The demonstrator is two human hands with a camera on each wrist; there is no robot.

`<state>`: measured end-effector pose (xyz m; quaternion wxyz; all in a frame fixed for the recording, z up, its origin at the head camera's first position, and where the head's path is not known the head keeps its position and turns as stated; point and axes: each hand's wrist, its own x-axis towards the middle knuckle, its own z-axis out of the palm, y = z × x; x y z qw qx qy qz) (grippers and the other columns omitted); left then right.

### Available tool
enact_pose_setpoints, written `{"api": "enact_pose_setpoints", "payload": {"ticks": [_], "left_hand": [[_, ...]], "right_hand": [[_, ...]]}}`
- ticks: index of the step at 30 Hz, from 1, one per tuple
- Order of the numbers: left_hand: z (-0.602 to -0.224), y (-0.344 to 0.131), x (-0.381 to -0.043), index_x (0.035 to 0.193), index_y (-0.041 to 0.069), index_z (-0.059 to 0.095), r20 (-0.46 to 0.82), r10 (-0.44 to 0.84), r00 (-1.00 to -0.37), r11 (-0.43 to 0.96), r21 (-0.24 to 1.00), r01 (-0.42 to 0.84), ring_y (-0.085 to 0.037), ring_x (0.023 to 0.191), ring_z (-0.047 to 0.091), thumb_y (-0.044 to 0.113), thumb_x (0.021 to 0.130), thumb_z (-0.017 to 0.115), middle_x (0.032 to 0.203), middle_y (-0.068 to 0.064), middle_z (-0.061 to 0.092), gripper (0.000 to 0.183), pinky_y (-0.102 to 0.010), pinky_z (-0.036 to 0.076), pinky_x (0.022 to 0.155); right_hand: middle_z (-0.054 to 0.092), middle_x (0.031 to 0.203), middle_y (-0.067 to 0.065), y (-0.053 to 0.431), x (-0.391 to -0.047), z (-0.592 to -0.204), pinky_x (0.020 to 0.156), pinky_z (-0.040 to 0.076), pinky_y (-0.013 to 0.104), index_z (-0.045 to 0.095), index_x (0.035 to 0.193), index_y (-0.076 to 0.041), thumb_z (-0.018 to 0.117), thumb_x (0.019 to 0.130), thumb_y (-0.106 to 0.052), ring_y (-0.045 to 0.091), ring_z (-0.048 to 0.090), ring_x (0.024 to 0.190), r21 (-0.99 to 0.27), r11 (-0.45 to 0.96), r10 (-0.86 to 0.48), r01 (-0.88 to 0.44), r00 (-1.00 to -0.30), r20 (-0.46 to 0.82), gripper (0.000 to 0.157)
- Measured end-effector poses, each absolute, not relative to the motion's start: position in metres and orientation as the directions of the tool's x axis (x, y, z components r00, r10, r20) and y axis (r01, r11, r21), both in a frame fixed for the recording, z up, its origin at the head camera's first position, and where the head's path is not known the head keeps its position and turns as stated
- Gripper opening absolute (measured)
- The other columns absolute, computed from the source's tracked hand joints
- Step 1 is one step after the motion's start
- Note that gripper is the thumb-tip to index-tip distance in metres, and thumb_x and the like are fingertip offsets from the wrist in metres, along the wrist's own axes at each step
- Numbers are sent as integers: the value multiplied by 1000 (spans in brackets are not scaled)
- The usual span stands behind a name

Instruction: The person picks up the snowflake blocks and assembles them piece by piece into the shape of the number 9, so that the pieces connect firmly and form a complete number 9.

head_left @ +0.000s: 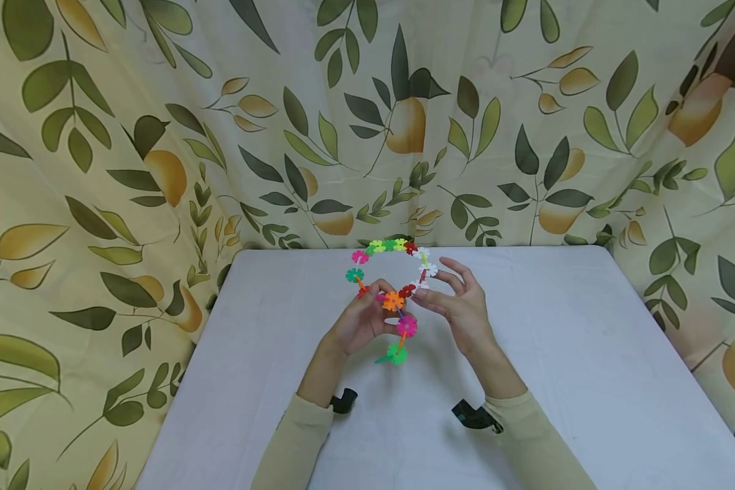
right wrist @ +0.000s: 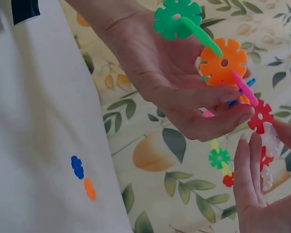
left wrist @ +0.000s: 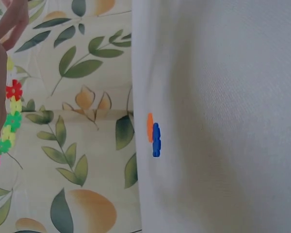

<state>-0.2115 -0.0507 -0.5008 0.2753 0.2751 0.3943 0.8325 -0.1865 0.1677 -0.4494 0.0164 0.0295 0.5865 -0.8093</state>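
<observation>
A chain of interlocking plastic snowflake discs [head_left: 407,326], in several colours, is held up over the table, closed into a loop with a short tail. My left hand [head_left: 358,323] holds it at the loop's near side, around the orange disc [head_left: 393,301]. From there the tail hangs past a pink disc to a green disc [head_left: 397,353]. On the loop's right side my right hand [head_left: 468,313] pinches the chain by the red disc [right wrist: 260,116] and white discs [right wrist: 270,141]. The loop's far side has yellow and green discs [head_left: 389,246].
The white-covered table [head_left: 563,327] spreads under both hands. A blue disc [left wrist: 156,140] and an orange disc [left wrist: 150,127] lie loose on it, side by side. Behind and beside the table hangs a leaf-patterned curtain [head_left: 282,204]. Both wrists wear black camera mounts [head_left: 476,415].
</observation>
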Motion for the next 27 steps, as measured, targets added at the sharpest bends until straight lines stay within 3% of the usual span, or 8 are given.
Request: {"api": "enact_pose_setpoints", "payload": {"ticks": [10, 27], "left_hand": [[-500, -51, -211, 116, 20, 56, 240, 674, -699, -538, 807, -242, -23, 108, 69, 43, 111, 41, 110, -4, 72, 28, -43, 60, 88], [-499, -54, -213, 116, 20, 57, 264, 633, -728, -579, 786, -218, -22, 106, 69, 44, 111, 42, 110, 0, 70, 29, -41, 58, 90]], "right_hand": [[50, 134, 11, 166, -185, -450, 88, 60, 34, 38, 155, -15, 77, 91, -1, 17, 70, 89, -946, -323, 11, 35, -999, -41, 76], [50, 135, 12, 164, -185, -450, 89, 60, 35, 41, 153, -14, 74, 93, 3, 19, 70, 99, -916, -396, 9, 63, -997, -72, 70]]}}
